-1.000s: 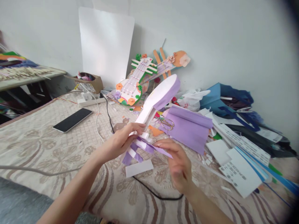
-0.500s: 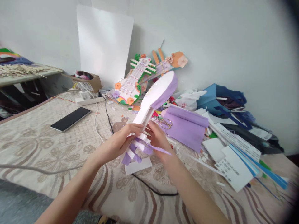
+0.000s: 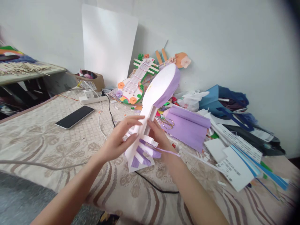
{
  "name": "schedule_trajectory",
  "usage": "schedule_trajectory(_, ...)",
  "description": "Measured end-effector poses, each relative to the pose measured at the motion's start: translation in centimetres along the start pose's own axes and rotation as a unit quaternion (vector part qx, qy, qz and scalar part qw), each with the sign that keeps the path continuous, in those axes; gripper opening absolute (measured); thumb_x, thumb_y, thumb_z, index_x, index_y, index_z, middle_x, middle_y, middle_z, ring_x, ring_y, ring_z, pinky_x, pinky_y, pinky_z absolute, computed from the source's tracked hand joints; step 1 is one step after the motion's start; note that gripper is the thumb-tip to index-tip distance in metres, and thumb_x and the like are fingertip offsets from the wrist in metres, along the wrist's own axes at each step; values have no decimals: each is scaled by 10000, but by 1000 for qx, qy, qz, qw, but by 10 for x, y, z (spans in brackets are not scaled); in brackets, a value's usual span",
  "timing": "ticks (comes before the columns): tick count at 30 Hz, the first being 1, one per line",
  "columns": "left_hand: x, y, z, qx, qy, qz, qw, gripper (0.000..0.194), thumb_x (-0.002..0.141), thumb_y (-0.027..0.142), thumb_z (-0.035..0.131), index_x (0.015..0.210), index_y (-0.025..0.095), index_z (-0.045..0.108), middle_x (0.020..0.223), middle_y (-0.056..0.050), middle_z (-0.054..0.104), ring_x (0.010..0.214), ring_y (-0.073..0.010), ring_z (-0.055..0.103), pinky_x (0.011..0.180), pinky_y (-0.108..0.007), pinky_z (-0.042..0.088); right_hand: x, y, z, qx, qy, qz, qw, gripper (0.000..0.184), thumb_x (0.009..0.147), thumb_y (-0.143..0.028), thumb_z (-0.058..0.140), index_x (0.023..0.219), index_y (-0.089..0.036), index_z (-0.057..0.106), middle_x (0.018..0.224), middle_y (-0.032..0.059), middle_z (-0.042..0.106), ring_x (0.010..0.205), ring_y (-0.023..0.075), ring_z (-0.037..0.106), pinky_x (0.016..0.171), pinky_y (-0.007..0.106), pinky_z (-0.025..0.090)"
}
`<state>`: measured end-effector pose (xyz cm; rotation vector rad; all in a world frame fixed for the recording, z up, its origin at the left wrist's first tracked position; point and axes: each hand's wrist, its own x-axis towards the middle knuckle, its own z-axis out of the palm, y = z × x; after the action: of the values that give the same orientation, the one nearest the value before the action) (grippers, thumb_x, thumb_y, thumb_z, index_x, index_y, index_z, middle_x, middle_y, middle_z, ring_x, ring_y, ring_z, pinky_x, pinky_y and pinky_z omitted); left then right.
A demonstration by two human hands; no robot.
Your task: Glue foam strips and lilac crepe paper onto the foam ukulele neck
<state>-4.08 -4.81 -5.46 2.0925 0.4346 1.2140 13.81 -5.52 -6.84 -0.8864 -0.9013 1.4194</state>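
Observation:
A handmade instrument model, white on its rounded face with purple paper along the side, stands tilted up in front of me. White and purple strips stick out from its lower end, and a thin purple strip hangs loose to the right. My right hand grips the narrow neck from the right, its fingers partly hidden behind. On the other side my left hand has its fingers apart, with index finger and thumb tips at the neck's left edge. A white piece of card lies under the lower end.
Gold-handled scissors lie on purple paper to the right. Beyond are white cards and a blue bag. A flower-decorated model guitar leans at the back. Left are a phone, a power strip and cables.
My left hand has loosened from around the neck and its fingers have spread. The model has shifted slightly, its strips now showing more. My right hand keeps its hold.

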Motion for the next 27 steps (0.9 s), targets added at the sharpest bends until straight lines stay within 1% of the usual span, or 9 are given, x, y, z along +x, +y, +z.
schedule_trajectory(3,13,-11,6,7,84,-67,994,318,964,326,572,1258,257,474,1502,-132,401,1463,-272,358,1159,-522,396,0,-1,0,-25,-21,-23,999,362,829,-485,716,1147,-340,623,1018,-27,716,854,197,686,682,315,536)
schedule_trajectory(6,25,-26,14,-12,72,-132,989,324,914,439,631,1120,220,509,1542,-150,352,1471,-318,339,1136,-562,397,-2,-3,1,-39,-45,-50,997,368,866,-466,679,1210,-352,611,1124,-11,720,916,208,698,700,323,551)
schedule_trajectory(9,31,-35,21,-82,50,-126,987,289,927,447,605,1044,216,474,1554,-141,371,1424,-291,422,1127,-547,410,0,-4,0,-40,-59,-75,995,384,889,-477,650,1252,-362,601,1175,-6,710,984,220,694,748,344,567)
schedule_trajectory(13,33,-34,29,-65,56,-121,989,267,906,402,638,1026,224,480,1580,-133,356,1453,-312,386,1115,-582,408,5,-3,-6,-45,-64,-91,993,443,861,-527,672,1264,-360,598,1220,3,692,1053,231,676,803,345,569)
schedule_trajectory(15,33,-31,31,-27,80,-92,992,216,910,353,632,1021,223,500,1580,-139,360,1474,-317,355,1105,-577,423,7,-2,-10,-48,-58,-83,994,450,847,-569,673,1241,-361,608,1227,4,688,1052,229,673,790,332,570)
schedule_trajectory(18,33,-25,32,65,90,14,994,124,916,223,608,1030,210,561,1565,-134,399,1483,-297,346,1177,-579,340,8,0,-14,-59,-38,-83,994,393,849,-590,665,1173,-370,633,1201,-16,689,1022,204,672,767,300,566)
schedule_trajectory(21,34,-22,30,123,79,100,984,152,932,139,553,1055,210,606,1423,-108,574,1446,-263,407,1204,-576,300,10,2,-16,-105,-27,-105,989,381,887,-608,607,1187,-373,624,1189,-16,688,981,183,683,760,291,573)
schedule_trajectory(24,34,-21,27,153,82,147,974,176,939,111,536,1058,210,620,1238,-81,691,1366,-239,491,1164,-534,372,13,5,-17,-215,-22,-167,962,456,955,-648,444,1246,-330,593,1152,27,707,918,187,704,717,310,587)
schedule_trajectory(27,34,-23,25,174,81,178,965,198,933,103,538,1080,204,622,1175,-74,710,1302,-234,536,1129,-508,414,16,8,-17,-293,-14,-229,928,513,1000,-635,318,1240,-275,594,1094,55,720,940,188,703,744,318,587)
